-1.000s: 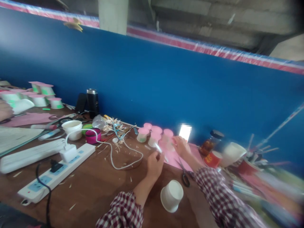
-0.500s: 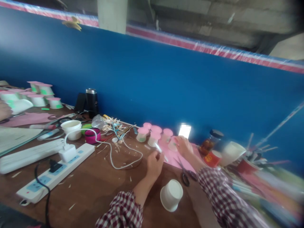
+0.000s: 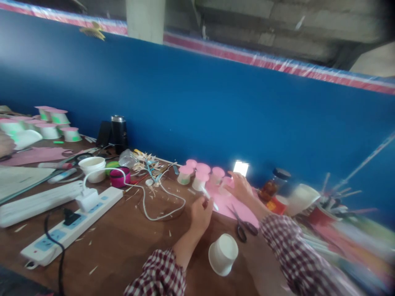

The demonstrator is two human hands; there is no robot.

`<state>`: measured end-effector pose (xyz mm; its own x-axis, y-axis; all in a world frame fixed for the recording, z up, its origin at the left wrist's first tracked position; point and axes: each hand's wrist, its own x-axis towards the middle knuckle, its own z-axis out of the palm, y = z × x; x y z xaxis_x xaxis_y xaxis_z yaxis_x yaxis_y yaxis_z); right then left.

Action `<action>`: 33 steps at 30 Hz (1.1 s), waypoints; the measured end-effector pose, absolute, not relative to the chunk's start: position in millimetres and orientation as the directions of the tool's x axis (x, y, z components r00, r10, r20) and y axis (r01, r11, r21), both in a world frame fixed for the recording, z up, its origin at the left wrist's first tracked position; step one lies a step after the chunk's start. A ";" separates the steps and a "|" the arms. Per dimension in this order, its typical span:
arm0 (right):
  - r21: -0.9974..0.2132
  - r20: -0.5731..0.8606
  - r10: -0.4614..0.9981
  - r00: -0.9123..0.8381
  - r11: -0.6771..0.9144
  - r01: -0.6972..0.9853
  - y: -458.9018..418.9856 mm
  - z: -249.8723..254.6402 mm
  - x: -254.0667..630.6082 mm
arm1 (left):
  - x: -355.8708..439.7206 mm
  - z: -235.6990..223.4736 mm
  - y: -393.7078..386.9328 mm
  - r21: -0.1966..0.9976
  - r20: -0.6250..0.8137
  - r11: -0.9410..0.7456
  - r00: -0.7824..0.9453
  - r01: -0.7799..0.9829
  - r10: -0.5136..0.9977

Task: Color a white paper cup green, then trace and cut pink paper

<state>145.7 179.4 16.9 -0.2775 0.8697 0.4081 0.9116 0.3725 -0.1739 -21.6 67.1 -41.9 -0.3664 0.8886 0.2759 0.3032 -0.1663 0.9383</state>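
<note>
My left hand (image 3: 202, 211) hovers over the brown table with its fingers pinched round a slim white stick-like thing (image 3: 205, 192), blurred and partly hidden. My right hand (image 3: 240, 187) is at the back, thumb and fingers round the right side of a small paper cup (image 3: 224, 189) with a pink disc on top. Several similar pink-topped cups (image 3: 201, 176) stand just left of it. Beneath both hands lies a pink sheet (image 3: 239, 205), with black-handled scissors (image 3: 239, 226) across its front edge. Closer to me, a white paper cup (image 3: 223, 255) stands upside down.
At left are a white power strip (image 3: 74, 224) with cables, a white tub (image 3: 92, 168) and a black flask (image 3: 119, 133). On the right stand a jar (image 3: 274, 183) and a red container (image 3: 321, 216) of sticks. A co-worker's hand (image 3: 5, 146) shows at far left, beside more cups.
My right hand has shifted slightly back and its fingers are spread wider round the pink-topped cup, whose disc shows more plainly. My left hand has hardly moved.
</note>
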 end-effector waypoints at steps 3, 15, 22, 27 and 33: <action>-0.241 0.403 0.888 -0.222 0.337 0.910 190.6 24.8 148.0 | -21.4 -43.4 68.2 0.940 0.270 -0.162 -0.364 0.300 0.891; -0.355 0.265 0.956 -0.125 0.217 0.909 195.6 7.0 159.3 | -21.0 -44.5 68.9 0.941 0.264 -0.158 -0.355 0.300 0.897; -0.330 0.287 0.954 -0.083 0.180 0.927 190.2 -10.6 140.1 | -22.4 -44.7 69.7 0.930 0.283 -0.165 -0.357 0.327 0.890; -0.277 0.283 0.955 -0.093 0.174 0.945 182.0 -8.1 145.4 | -23.4 -46.1 71.0 0.925 0.293 -0.167 -0.365 0.341 0.884; -0.180 0.277 0.958 -0.077 0.130 0.975 165.8 2.3 185.4 | -22.0 -47.4 72.3 0.924 0.301 -0.178 -0.357 0.338 0.884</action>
